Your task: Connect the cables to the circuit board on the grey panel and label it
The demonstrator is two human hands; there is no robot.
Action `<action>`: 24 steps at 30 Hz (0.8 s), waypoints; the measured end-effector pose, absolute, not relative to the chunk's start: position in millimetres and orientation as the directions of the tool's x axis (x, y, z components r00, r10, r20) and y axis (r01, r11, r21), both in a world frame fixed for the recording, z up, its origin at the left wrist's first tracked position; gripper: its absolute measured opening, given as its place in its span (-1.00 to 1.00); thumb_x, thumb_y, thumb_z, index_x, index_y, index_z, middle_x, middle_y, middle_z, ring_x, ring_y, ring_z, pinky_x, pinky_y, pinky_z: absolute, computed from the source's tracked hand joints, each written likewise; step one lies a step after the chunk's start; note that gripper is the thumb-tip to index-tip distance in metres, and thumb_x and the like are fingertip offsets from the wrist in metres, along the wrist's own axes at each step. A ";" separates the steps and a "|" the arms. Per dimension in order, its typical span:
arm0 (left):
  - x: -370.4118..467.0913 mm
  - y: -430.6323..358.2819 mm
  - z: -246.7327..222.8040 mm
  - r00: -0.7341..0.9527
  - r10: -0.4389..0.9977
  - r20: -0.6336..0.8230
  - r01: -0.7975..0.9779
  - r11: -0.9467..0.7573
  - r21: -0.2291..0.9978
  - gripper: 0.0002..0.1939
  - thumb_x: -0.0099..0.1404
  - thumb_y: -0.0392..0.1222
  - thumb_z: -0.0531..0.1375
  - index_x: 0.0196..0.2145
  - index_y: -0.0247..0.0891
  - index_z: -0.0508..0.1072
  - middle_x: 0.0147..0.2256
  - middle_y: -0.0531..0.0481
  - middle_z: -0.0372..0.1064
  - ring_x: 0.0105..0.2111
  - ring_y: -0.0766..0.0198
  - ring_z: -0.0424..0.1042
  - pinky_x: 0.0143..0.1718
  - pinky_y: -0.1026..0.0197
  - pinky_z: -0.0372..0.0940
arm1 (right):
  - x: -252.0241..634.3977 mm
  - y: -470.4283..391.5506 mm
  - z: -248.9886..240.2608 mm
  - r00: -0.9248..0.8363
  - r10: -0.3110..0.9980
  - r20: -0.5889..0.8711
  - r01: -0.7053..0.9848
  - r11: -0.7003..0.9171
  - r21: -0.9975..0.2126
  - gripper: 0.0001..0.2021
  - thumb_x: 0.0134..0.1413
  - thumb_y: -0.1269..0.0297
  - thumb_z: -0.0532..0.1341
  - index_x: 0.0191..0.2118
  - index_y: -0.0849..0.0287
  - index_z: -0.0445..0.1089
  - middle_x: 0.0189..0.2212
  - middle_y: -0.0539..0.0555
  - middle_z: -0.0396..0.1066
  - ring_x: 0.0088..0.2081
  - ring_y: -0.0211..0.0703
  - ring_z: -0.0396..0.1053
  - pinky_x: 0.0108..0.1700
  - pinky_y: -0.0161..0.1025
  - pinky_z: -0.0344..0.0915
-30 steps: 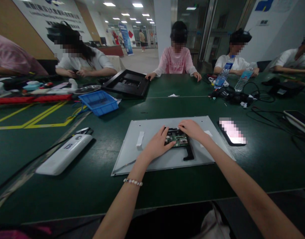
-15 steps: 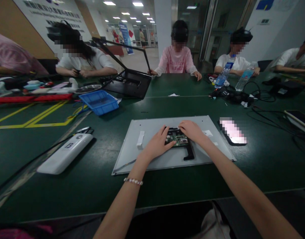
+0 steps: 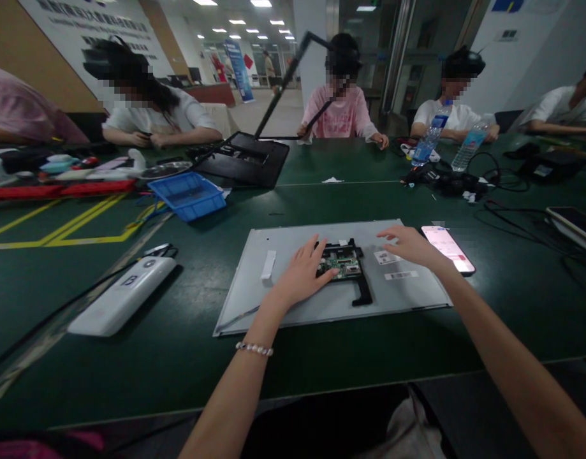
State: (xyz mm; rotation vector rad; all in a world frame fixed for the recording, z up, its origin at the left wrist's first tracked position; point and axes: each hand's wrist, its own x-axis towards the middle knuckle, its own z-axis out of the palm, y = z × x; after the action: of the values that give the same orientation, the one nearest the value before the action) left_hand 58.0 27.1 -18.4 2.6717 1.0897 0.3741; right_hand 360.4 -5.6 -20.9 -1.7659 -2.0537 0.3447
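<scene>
A flat grey display panel [image 3: 293, 306] lies back side up on the table in front of me. On its middle sits a black bracket [image 3: 364, 292] with a green circuit board [image 3: 346, 262] in it. My left hand [image 3: 303, 271] rests over the left side of the board and bracket, fingers spread, hiding that edge. Over the panel's right part is my right hand [image 3: 410, 245], apart from the bracket, its fingers loosely stretched and holding nothing. Near it are white labels [image 3: 400, 275] on the panel. A white strip [image 3: 268, 265] is stuck at the panel's left.
Right of the panel lies a lit phone [image 3: 449, 248]. A white power bank [image 3: 125, 293] with a cable is at the left. Beyond stand a blue tray [image 3: 190, 197], a black monitor cover [image 3: 247, 159] and water bottles [image 3: 429, 143]. Several people sit across the table.
My right hand has left the bracket and moved right, toward the phone. The left hand stays put. Across the table, a person has swung a black frame to the right.
</scene>
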 end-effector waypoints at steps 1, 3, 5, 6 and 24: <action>59.5 25.6 -16.0 0.705 0.691 0.159 0.634 -0.715 0.295 -0.29 0.32 0.21 -0.08 0.28 -0.17 -0.17 0.31 -0.11 -0.31 0.27 0.02 -0.19 0.23 -0.05 -0.10 | 366.1 -8.8 -23.9 -0.118 0.984 0.133 0.873 0.167 -0.458 -0.67 0.05 0.31 0.17 -0.02 0.13 0.39 -0.06 0.13 0.39 -0.13 -0.12 0.38 -0.10 -0.18 0.29; 63.1 22.3 -12.0 0.739 0.650 0.177 0.598 -0.754 0.273 -0.33 0.34 0.16 -0.08 0.28 -0.16 -0.16 0.31 -0.08 -0.29 0.28 0.07 -0.21 0.25 -0.01 -0.13 | 371.8 -13.4 -28.6 -0.134 0.985 0.111 0.860 0.172 -0.480 -0.67 0.02 0.30 0.18 -0.04 0.11 0.40 -0.07 0.13 0.40 -0.17 -0.14 0.39 -0.14 -0.21 0.30; 66.7 19.3 -9.8 0.767 0.617 0.178 0.570 -0.782 0.252 -0.37 0.35 0.12 -0.07 0.27 -0.16 -0.12 0.31 -0.07 -0.27 0.28 0.10 -0.20 0.25 0.01 -0.14 | 372.6 -15.7 -31.2 -0.139 0.986 0.095 0.856 0.167 -0.489 -0.69 0.00 0.30 0.18 -0.08 0.13 0.43 -0.11 0.13 0.41 -0.20 -0.14 0.39 -0.16 -0.21 0.30; 68.3 18.2 -9.5 0.778 0.604 0.172 0.561 -0.791 0.243 -0.38 0.35 0.10 -0.06 0.27 -0.15 -0.10 0.30 -0.07 -0.26 0.28 0.10 -0.19 0.25 0.01 -0.13 | 372.5 -16.2 -32.0 -0.127 0.988 0.089 0.859 0.155 -0.489 -0.70 -0.01 0.31 0.18 -0.11 0.14 0.45 -0.13 0.13 0.43 -0.22 -0.14 0.39 -0.17 -0.21 0.29; 89.9 11.1 -13.0 0.854 0.479 0.201 0.466 -0.878 0.111 -0.47 0.37 -0.05 0.00 0.23 -0.21 -0.01 0.25 -0.13 -0.07 0.24 0.12 -0.06 0.21 0.04 -0.05 | 323.7 -35.6 -33.4 0.033 0.983 -0.181 0.149 -0.184 -0.972 -0.67 -0.07 0.26 0.25 -0.11 0.16 0.35 -0.41 0.10 0.51 -0.37 -0.16 0.48 -0.49 -0.35 0.33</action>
State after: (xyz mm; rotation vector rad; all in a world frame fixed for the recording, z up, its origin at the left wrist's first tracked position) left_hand 89.9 11.1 -13.0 2.9690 0.7575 0.3454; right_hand 323.7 -35.6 -33.4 -1.4687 -1.2139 1.2539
